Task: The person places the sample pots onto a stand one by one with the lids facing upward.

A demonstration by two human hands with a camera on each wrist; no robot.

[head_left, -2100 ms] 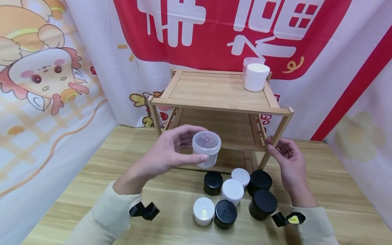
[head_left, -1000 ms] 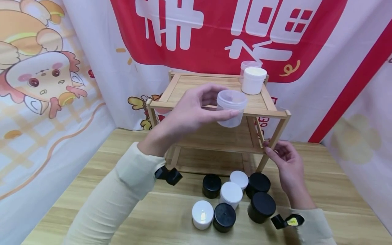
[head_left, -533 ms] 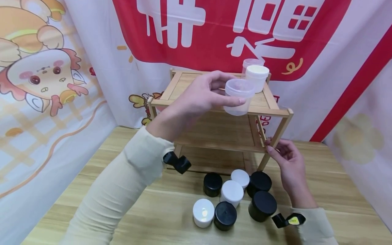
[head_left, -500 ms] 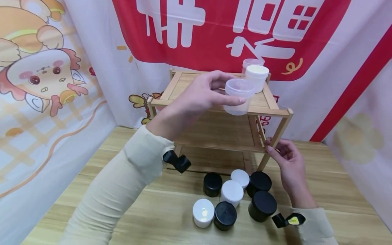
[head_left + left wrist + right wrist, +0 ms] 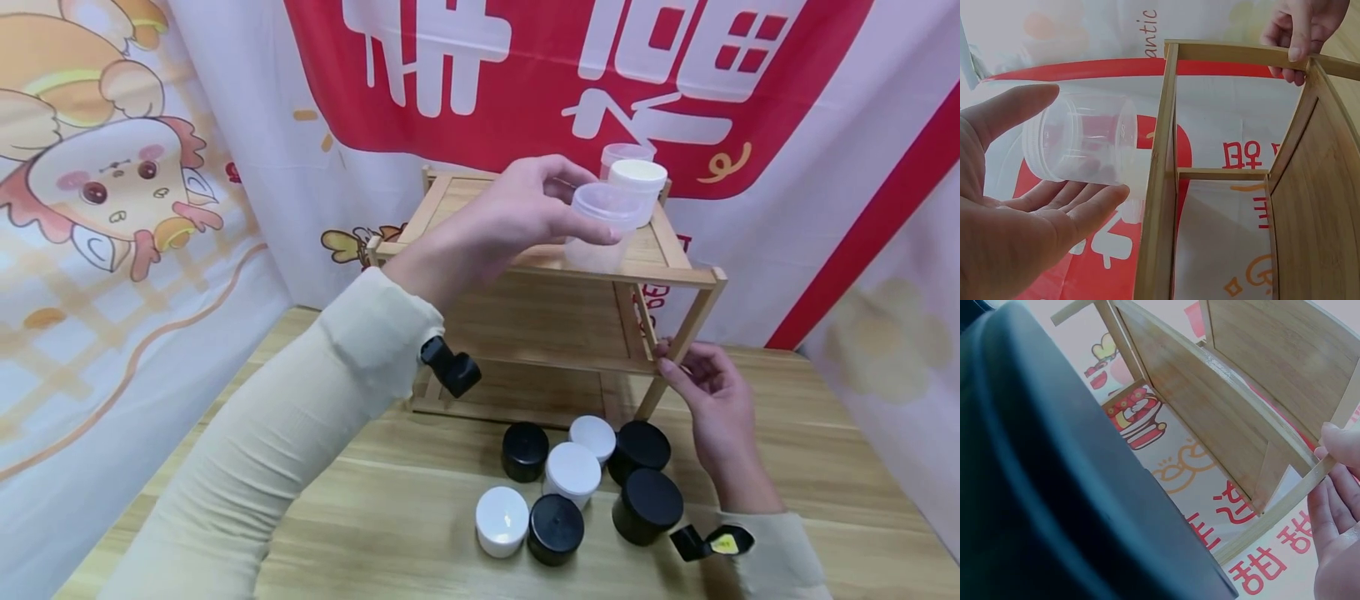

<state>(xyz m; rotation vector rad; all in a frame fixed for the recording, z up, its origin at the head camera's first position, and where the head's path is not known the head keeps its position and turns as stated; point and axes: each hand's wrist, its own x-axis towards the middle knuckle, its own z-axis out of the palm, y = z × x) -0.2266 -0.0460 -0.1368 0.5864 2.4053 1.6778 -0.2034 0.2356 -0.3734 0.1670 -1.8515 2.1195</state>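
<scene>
My left hand (image 5: 536,200) grips a clear plastic jar (image 5: 609,206) between thumb and fingers at the front right of the wooden rack's top shelf (image 5: 468,196). The jar stands upright, just in front of a white jar (image 5: 643,177); whether its base touches the board I cannot tell. In the left wrist view, the thumb and fingers lie on opposite sides of the clear jar (image 5: 1088,137). My right hand (image 5: 712,387) pinches the rack's right front leg (image 5: 686,329) near the middle shelf. In the right wrist view, its fingers (image 5: 1329,503) hold the wooden bar.
Behind the white jar stands another clear jar (image 5: 626,152). Several lidded black and white jars, such as a black jar (image 5: 556,529) and a white jar (image 5: 502,521), stand on the table before the rack. A black round form (image 5: 1072,475) fills the right wrist view's left side.
My left hand has carried the clear jar up and to the right, from in front of the middle shelf to the top shelf beside the white jar. My right hand has stayed on the leg.
</scene>
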